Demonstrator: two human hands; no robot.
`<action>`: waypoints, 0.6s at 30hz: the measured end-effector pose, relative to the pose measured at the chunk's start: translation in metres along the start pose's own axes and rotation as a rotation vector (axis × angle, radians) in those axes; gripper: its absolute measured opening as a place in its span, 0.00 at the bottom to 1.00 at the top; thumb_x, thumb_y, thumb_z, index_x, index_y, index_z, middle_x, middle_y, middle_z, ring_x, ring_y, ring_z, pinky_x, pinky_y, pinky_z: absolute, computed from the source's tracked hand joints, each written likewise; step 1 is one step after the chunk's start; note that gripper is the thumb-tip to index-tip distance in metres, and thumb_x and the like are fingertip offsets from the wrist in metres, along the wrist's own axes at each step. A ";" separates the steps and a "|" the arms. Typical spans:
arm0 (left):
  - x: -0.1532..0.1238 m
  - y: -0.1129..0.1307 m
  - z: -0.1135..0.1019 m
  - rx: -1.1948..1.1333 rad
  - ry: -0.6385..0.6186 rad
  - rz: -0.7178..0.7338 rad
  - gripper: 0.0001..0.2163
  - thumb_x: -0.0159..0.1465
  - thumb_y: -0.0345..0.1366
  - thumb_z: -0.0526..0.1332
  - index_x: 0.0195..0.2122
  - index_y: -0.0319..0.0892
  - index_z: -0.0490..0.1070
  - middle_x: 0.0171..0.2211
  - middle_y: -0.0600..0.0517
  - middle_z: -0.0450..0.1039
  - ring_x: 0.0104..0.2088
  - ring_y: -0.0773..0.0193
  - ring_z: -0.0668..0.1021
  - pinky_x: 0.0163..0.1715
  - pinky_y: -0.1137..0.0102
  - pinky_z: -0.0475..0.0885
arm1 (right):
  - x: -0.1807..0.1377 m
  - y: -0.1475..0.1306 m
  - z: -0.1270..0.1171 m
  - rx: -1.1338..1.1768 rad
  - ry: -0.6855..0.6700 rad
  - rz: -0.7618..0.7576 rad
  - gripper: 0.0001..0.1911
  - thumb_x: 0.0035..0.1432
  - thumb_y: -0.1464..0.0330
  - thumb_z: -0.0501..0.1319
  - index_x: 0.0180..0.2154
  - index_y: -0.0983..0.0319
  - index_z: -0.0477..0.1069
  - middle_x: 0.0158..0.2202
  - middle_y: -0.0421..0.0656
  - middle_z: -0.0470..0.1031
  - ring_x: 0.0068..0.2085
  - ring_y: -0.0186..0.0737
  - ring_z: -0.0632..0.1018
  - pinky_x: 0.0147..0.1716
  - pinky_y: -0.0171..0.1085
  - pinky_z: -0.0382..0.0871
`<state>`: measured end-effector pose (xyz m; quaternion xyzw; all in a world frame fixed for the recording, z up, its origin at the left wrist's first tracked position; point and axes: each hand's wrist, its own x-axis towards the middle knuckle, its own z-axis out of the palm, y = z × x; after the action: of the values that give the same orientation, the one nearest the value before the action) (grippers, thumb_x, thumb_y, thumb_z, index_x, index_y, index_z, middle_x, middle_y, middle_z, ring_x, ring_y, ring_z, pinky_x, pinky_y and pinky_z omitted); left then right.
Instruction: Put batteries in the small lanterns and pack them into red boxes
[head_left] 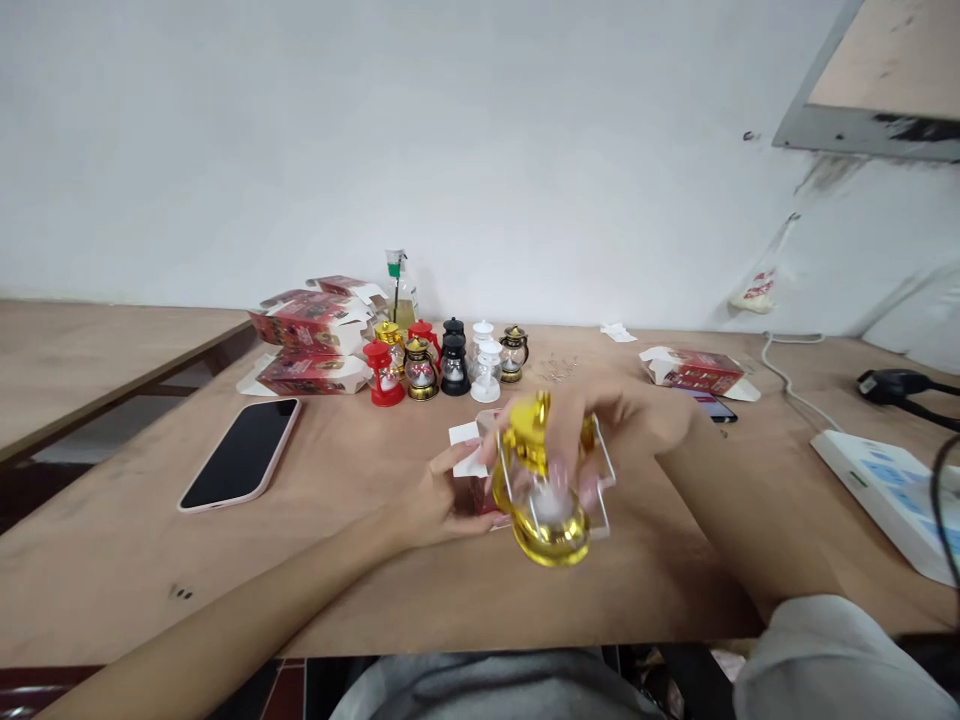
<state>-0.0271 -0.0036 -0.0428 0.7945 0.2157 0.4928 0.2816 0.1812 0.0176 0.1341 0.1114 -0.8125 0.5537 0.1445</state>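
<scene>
My right hand (622, 415) grips a small shiny gold lantern (551, 540) with a clear middle and a white candle shape inside. The lantern is slightly blurred and tilted, in front of a red carton (481, 495) with white flaps. My left hand (442, 500) holds that carton by its left side, fingers closed around it. The lantern and my right hand hide most of the carton. Behind them several small lanterns stand in a group, among them a red lantern (387, 380), a black lantern (454, 368) and a white lantern (486, 375).
Several red cartons (307, 325) are stacked at the left, beside a bottle (405, 300) of yellowish liquid. A phone (241, 455) lies at left. Toward the right are another carton (694, 370), a second phone (709, 405), a white device (885, 490) and a cable (784, 378).
</scene>
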 end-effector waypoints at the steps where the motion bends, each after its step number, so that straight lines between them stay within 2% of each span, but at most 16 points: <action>1: 0.001 0.002 0.000 -0.023 -0.029 0.035 0.37 0.56 0.39 0.66 0.62 0.50 0.45 0.42 0.51 0.75 0.36 0.56 0.81 0.34 0.59 0.78 | -0.002 0.004 -0.003 0.020 0.137 -0.015 0.08 0.53 0.68 0.65 0.37 0.60 0.70 0.40 0.44 0.76 0.48 0.42 0.75 0.48 0.44 0.69; 4: 0.005 0.010 0.000 -0.051 -0.088 0.160 0.40 0.59 0.31 0.64 0.63 0.57 0.37 0.49 0.50 0.72 0.40 0.57 0.80 0.38 0.58 0.79 | -0.009 0.016 -0.014 0.003 0.519 -0.040 0.08 0.53 0.72 0.64 0.35 0.58 0.67 0.41 0.41 0.74 0.44 0.38 0.76 0.44 0.42 0.69; 5: 0.007 0.012 0.000 -0.036 -0.091 0.181 0.41 0.59 0.30 0.63 0.64 0.58 0.35 0.49 0.50 0.72 0.40 0.58 0.81 0.37 0.59 0.79 | -0.011 0.020 -0.018 -0.013 0.606 -0.032 0.08 0.52 0.72 0.64 0.33 0.58 0.66 0.41 0.40 0.74 0.44 0.38 0.75 0.44 0.41 0.69; 7: 0.010 0.017 -0.001 0.024 -0.074 0.196 0.41 0.60 0.30 0.63 0.64 0.58 0.34 0.46 0.51 0.74 0.38 0.58 0.81 0.35 0.59 0.79 | -0.012 0.026 -0.025 -0.028 0.698 0.009 0.09 0.51 0.71 0.63 0.31 0.58 0.63 0.41 0.40 0.73 0.43 0.39 0.75 0.43 0.42 0.69; 10: 0.013 0.020 -0.001 0.099 -0.038 0.238 0.39 0.62 0.33 0.61 0.65 0.53 0.33 0.41 0.49 0.76 0.35 0.57 0.81 0.33 0.58 0.79 | -0.008 0.028 -0.025 -0.025 0.690 0.071 0.06 0.49 0.70 0.59 0.31 0.59 0.63 0.37 0.41 0.71 0.41 0.40 0.73 0.43 0.44 0.68; 13: 0.013 0.021 -0.002 0.203 0.006 0.269 0.38 0.63 0.36 0.60 0.65 0.52 0.33 0.43 0.48 0.74 0.35 0.58 0.81 0.31 0.59 0.79 | -0.005 0.025 -0.017 -0.077 0.609 0.064 0.06 0.47 0.67 0.58 0.31 0.60 0.65 0.33 0.42 0.67 0.39 0.41 0.71 0.43 0.43 0.66; 18: 0.016 0.025 -0.003 0.254 0.034 0.305 0.36 0.63 0.37 0.59 0.65 0.50 0.35 0.43 0.47 0.73 0.33 0.59 0.81 0.26 0.61 0.79 | -0.003 0.023 -0.009 -0.024 0.550 0.055 0.17 0.55 0.53 0.53 0.34 0.60 0.66 0.36 0.45 0.68 0.38 0.42 0.71 0.40 0.43 0.67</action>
<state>-0.0213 -0.0119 -0.0149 0.8388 0.1581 0.5118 0.0975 0.1770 0.0344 0.1158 -0.0670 -0.7518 0.5574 0.3458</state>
